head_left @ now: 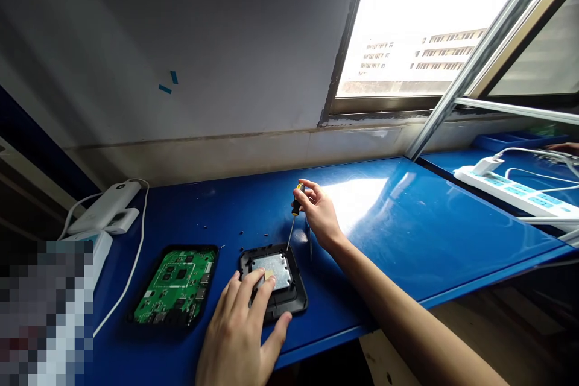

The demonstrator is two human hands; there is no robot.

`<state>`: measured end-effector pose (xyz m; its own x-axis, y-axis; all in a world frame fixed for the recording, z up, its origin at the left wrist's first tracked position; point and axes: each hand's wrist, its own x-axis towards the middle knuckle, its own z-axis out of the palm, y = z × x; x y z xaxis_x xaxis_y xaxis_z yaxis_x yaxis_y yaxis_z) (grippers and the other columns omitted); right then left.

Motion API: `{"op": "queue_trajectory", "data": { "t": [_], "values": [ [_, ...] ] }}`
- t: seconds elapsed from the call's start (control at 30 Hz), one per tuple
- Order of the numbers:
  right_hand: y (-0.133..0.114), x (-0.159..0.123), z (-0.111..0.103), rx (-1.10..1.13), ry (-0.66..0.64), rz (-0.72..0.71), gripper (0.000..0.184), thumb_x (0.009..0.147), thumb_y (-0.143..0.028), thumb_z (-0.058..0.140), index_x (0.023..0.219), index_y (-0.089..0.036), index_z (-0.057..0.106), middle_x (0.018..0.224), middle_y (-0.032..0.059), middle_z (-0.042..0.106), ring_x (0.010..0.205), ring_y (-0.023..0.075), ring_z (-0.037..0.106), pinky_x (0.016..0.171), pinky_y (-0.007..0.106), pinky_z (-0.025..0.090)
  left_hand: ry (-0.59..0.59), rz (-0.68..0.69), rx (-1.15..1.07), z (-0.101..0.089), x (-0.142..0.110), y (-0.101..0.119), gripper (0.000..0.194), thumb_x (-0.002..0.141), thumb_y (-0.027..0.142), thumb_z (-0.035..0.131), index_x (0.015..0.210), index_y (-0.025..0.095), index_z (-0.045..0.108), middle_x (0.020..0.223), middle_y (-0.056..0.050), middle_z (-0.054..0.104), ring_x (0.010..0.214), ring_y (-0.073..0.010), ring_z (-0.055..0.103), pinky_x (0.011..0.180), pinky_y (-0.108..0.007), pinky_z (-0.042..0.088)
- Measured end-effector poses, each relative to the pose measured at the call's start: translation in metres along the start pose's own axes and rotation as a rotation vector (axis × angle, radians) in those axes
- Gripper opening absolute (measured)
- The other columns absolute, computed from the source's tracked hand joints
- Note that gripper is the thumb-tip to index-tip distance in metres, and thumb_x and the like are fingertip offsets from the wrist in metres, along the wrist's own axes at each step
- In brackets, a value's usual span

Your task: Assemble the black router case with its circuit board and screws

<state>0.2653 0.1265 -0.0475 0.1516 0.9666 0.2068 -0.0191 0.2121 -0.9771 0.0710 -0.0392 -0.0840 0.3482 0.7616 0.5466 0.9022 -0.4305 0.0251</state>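
My right hand (316, 208) is closed around the black and yellow handle of a screwdriver (297, 202). Its thin shaft slants down, and the tip meets the upper right part of a black plastic cover (296, 295). A silvery metal plate (281, 266) with a small tan pad lies inside that cover. My left hand (246, 313) rests on the cover with fingers spread, fingertips on the plate and pad, thumb at the near edge. Left of it, a green circuit board (181, 280) sits in a black casing. Several tiny dark screws (241, 233) lie behind the cover.
A blue table (362, 271) carries everything. At the left are a white power bank-like block (105, 206) and a cable (140, 241). On the right stand a metal frame post (434, 126) and a white power strip (520, 193). Another person's hand (565, 148) shows at the far right edge.
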Motion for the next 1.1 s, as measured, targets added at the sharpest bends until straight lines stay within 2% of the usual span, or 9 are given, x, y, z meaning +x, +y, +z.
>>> {"op": "queue_trajectory", "data": {
  "t": [0.5,0.67,0.8,0.9,0.97,1.1],
  "values": [
    [0.001,0.0,0.001,-0.101,0.021,0.025,0.05,0.081,-0.05,0.072,0.117,-0.019,0.062,0.087,0.0014,0.067,0.071,0.016,0.066,0.064,0.031,0.056,0.007,-0.021,-0.077,-0.007,0.005,0.003,0.037,0.095,0.044,0.057,0.126,0.024,0.061,0.121,-0.006,0.072,0.109,-0.0277,0.067,0.094,-0.046,0.058],
    [0.0,-0.001,0.002,-0.146,0.029,0.037,0.046,0.082,-0.047,0.071,0.116,-0.019,0.063,0.086,0.0012,0.067,0.067,0.0151,0.065,0.061,0.03,0.056,0.027,-0.06,-0.119,-0.007,0.008,0.006,0.038,0.095,0.044,0.057,0.126,0.023,0.06,0.118,-0.007,0.071,0.11,-0.03,0.065,0.098,-0.054,0.054],
    [0.0,0.0,0.002,-0.162,0.032,0.035,0.042,0.082,-0.046,0.071,0.115,-0.021,0.064,0.084,-0.0004,0.067,0.064,0.0145,0.064,0.06,0.029,0.056,-0.034,-0.109,-0.136,-0.006,0.014,0.01,0.043,0.094,0.048,0.057,0.129,0.023,0.06,0.124,-0.008,0.068,0.12,-0.0329,0.058,0.104,-0.057,0.049],
    [0.0,0.0,0.002,-0.169,0.041,0.031,0.042,0.082,-0.046,0.071,0.115,-0.021,0.064,0.084,-0.0006,0.067,0.062,0.0139,0.063,0.059,0.03,0.056,-0.115,-0.154,-0.146,-0.005,0.023,0.013,0.047,0.092,0.048,0.059,0.132,0.023,0.06,0.128,-0.009,0.064,0.128,-0.0374,0.051,0.102,-0.059,0.051],
    [0.0,0.0,0.002,-0.17,0.049,0.029,0.041,0.082,-0.046,0.071,0.114,-0.022,0.064,0.083,-0.0007,0.067,0.062,0.014,0.063,0.06,0.03,0.056,-0.175,-0.189,-0.163,-0.004,0.03,0.015,0.05,0.091,0.048,0.061,0.133,0.022,0.06,0.126,-0.01,0.063,0.127,-0.0383,0.05,0.1,-0.058,0.052],
    [0.002,0.0,0.002,-0.168,0.059,0.023,0.039,0.082,-0.045,0.071,0.113,-0.022,0.064,0.083,-0.0004,0.067,0.068,0.0159,0.066,0.062,0.03,0.057,-0.258,-0.24,-0.208,-0.004,0.042,0.016,0.049,0.091,0.049,0.061,0.133,0.023,0.062,0.12,-0.009,0.061,0.117,-0.0342,0.055,0.099,-0.057,0.053]
  ]
}}
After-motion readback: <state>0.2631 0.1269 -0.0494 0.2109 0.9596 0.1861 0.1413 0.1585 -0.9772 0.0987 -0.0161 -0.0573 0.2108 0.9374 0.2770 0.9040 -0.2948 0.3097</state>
